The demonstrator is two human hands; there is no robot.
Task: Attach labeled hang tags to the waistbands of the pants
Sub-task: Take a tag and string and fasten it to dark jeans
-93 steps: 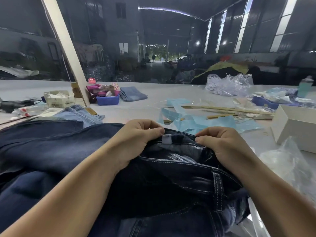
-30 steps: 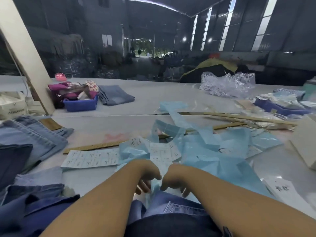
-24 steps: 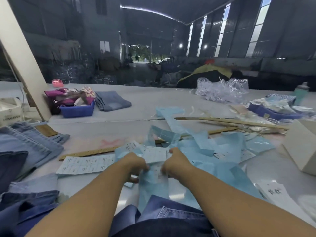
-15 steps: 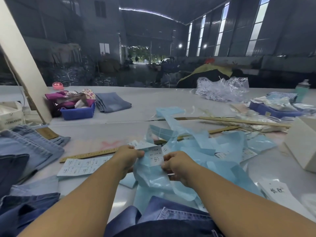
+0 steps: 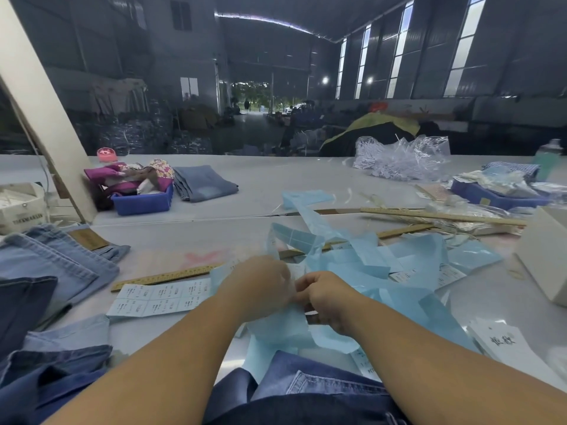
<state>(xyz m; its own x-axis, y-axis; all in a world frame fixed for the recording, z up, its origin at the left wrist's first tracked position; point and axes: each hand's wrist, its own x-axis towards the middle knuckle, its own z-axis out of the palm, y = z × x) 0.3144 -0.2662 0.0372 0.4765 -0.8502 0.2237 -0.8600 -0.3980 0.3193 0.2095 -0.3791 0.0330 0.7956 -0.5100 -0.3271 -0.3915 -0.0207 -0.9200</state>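
Note:
My left hand [image 5: 259, 285] and my right hand [image 5: 326, 297] meet over a heap of light-blue label backing strips [image 5: 352, 271] in the middle of the table. Both pinch the same blue strip where a white printed label sits; the label itself is mostly hidden between my fingers. A sheet of white printed labels [image 5: 159, 299] lies flat to the left of my hands. Dark blue jeans [image 5: 306, 391] lie at the near edge under my forearms. A white hang tag with black writing [image 5: 503, 340] lies at the right.
Folded light jeans [image 5: 52, 262] and darker jeans [image 5: 46, 372] are stacked on the left. Wooden rulers [image 5: 165, 276] cross the table. A blue bin [image 5: 142, 200], folded jeans [image 5: 204, 182], a clear plastic bag [image 5: 402, 161], a white box [image 5: 546, 256] and a slanted post [image 5: 40, 99] stand around.
My hands left the dark jeans' waistband and went forward to the blue strips. They lifted a strip with a white label, and now have closed together over it.

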